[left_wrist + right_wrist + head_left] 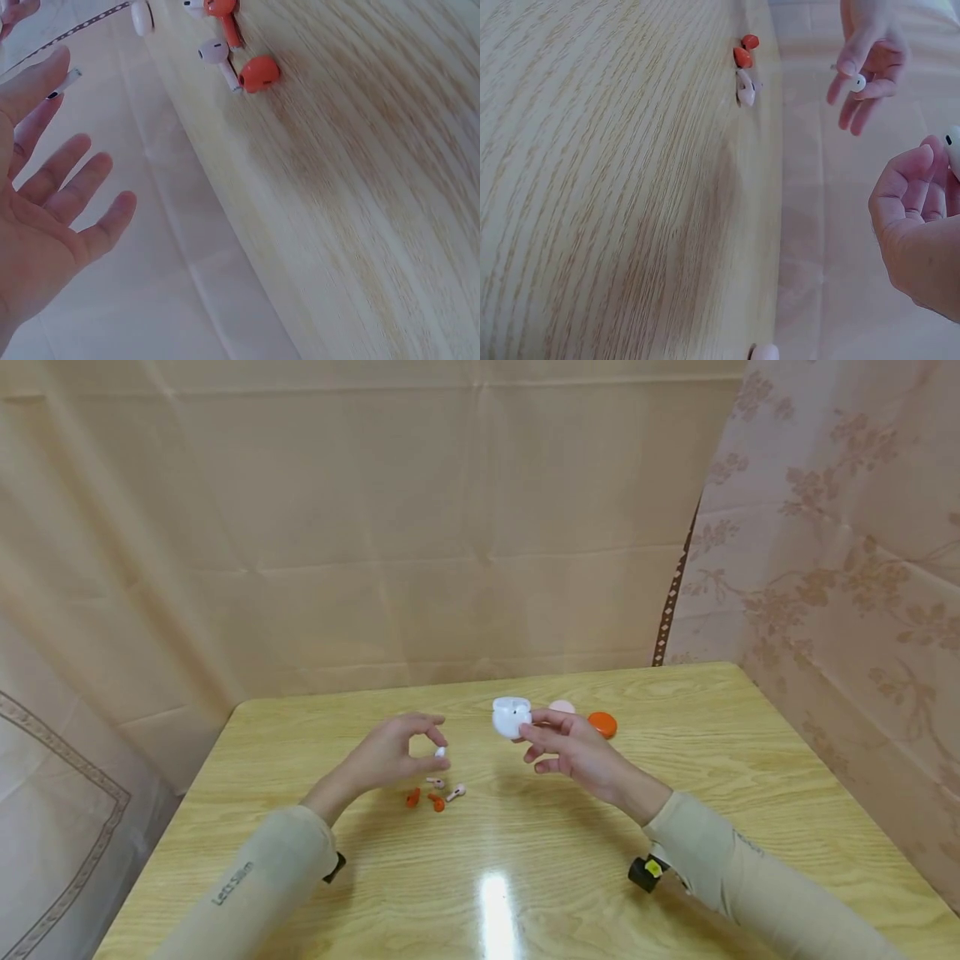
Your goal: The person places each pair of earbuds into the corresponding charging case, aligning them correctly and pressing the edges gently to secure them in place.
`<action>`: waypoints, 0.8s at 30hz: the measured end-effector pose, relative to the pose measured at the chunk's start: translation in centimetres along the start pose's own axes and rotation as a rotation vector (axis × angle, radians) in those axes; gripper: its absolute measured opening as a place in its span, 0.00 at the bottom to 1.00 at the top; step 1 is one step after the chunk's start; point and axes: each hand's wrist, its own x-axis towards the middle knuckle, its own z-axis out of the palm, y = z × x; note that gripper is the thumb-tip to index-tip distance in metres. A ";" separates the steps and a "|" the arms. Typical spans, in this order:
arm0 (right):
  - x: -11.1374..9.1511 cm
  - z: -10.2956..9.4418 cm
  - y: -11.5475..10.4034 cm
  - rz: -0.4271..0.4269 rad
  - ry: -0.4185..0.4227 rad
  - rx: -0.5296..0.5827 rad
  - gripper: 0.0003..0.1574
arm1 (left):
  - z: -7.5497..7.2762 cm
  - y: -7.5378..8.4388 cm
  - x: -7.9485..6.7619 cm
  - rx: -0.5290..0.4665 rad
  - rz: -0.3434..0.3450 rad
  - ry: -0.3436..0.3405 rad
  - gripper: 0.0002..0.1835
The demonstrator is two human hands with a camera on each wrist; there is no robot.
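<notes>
My left hand (382,753) pinches a white earbud (440,752) between thumb and forefinger above the table; the same earbud (69,82) shows at the fingertips in the left wrist view. To its right, my right hand (581,753) holds a white earbud charging case (507,723) by its side, lid up. A white part with a dark oval shows at the case's opening. Below the left hand lie two pale pink earbuds (457,792) and two orange earbuds (438,804), close together on the wood.
Behind the right hand, a round orange case (602,724) and a pale pink case (561,706) sit on the wooden table (570,877). A beige curtain (360,543) hangs along the table's back edge, with a flowered cloth (847,543) at the right.
</notes>
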 end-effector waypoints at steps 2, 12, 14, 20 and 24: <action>0.0 0.1 -0.1 -0.003 -0.003 -0.002 0.23 | 0.0 0.2 0.0 -0.005 0.010 0.010 0.10; 0.3 0.1 0.3 0.003 0.000 0.002 0.23 | 0.6 0.9 0.1 -0.071 0.105 0.003 0.12; 0.3 0.1 0.4 0.006 0.000 -0.003 0.24 | 0.7 1.3 0.0 -0.084 0.105 -0.012 0.12; 0.2 0.3 0.3 0.007 0.002 -0.019 0.27 | 0.6 1.9 0.1 -0.092 0.094 -0.010 0.12; 0.2 0.4 0.1 0.006 0.006 -0.027 0.27 | 0.4 2.1 0.2 -0.106 0.058 -0.020 0.11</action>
